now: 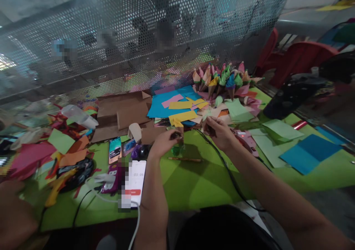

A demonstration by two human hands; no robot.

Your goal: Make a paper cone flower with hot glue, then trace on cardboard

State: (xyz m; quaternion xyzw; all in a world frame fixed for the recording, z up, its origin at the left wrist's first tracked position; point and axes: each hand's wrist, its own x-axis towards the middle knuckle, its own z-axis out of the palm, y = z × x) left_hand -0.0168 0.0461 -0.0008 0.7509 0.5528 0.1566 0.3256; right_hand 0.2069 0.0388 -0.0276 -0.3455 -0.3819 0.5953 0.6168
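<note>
My left hand (165, 142) is closed near the middle of the table, its fingers around what looks like a small brown paper cone (181, 133). Yellow paper (176, 122) shows at the top of it. Level with it on the right, my right hand (217, 131) is closed in a pinch; anything between those fingertips is too small to make out. Below the left fingers is a clear green object (177, 150), partly hidden. A thin wooden stick (185, 159) lies just in front. Beside the right wrist rests a pink glue gun (246, 141), with a black cord between my arms.
Finished paper cones (224, 76) stand at the back right. Blue sheets (161, 105), brown card (133, 113) and green sheets (283, 129) lie around. Two phones (115, 150), a purple power strip (112, 178) and a yellow glue gun (59, 187) are left. Another person's arm (16, 209) enters there.
</note>
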